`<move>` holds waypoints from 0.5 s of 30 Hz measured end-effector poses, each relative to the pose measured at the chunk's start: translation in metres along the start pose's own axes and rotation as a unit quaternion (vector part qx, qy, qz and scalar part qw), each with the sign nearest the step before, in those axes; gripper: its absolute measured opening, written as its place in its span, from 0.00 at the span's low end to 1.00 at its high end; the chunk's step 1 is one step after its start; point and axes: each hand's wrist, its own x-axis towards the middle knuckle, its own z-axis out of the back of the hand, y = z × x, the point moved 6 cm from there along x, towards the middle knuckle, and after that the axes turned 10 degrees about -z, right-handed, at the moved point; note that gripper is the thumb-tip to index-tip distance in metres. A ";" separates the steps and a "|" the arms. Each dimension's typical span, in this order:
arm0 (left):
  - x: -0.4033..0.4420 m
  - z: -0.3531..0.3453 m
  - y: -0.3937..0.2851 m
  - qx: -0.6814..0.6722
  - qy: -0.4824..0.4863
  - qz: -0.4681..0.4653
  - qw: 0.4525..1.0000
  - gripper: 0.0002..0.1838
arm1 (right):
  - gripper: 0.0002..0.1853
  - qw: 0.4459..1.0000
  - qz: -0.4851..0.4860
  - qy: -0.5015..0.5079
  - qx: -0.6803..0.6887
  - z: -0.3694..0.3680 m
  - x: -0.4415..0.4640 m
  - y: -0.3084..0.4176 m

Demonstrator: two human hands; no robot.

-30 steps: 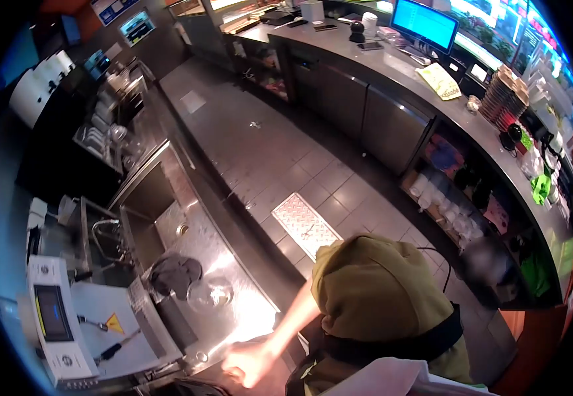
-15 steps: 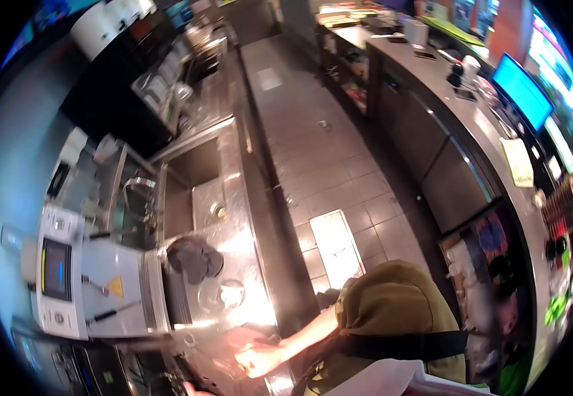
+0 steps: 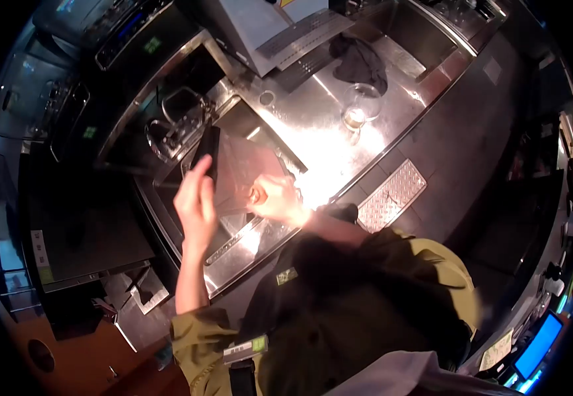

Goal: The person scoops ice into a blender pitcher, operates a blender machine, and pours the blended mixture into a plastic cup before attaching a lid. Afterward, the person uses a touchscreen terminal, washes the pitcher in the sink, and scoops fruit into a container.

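Observation:
Over the sink, a clear see-through container [image 3: 250, 153], looking like a pitcher or blender jar, is tilted between my hands. A black handle [image 3: 210, 146] runs along its left side. Fingers and thumb of my left hand [image 3: 197, 198] are closed at the lower end of this handle. My right hand [image 3: 278, 199] is curled in a fist at the container's near right edge; what its fingers hold, if anything, is hidden. Below lies the steel sink [image 3: 230, 234], with a faucet [image 3: 179, 122] behind it.
A clear round vessel [image 3: 360, 105] stands on the bright steel counter [image 3: 319, 99], beside a dark cloth [image 3: 362, 61]. Another sink basin [image 3: 402, 56] is farther right. A white machine [image 3: 260, 26] stands at the back. A metal floor plate [image 3: 392, 193] lies right of the counter.
My view has swung left and down to the near sink. My left hand, barely visible earlier at the bottom edge, now shows fully at the clear container's handle. My right hand stays by the container.

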 end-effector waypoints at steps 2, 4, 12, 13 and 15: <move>0.000 0.038 0.030 -0.019 -0.125 0.084 0.988 0.16 | 0.13 0.999 0.023 -0.030 0.003 0.001 0.000 -0.001; 0.002 0.082 0.036 -0.083 -0.243 0.079 0.963 0.17 | 0.12 0.989 -0.123 0.030 0.072 0.011 -0.012 -0.020; -0.095 0.011 0.132 -0.149 -0.106 0.227 0.957 0.14 | 0.12 0.914 -0.271 -0.295 0.057 0.197 -0.107 -0.010; -0.122 -0.029 0.160 -0.157 -0.118 0.232 0.953 0.11 | 0.11 0.921 -0.221 -0.321 -0.025 0.206 -0.120 -0.012; -0.164 -0.089 0.187 -0.040 -0.051 0.310 0.948 0.08 | 0.07 0.904 -0.120 -0.362 -0.194 0.216 -0.144 -0.013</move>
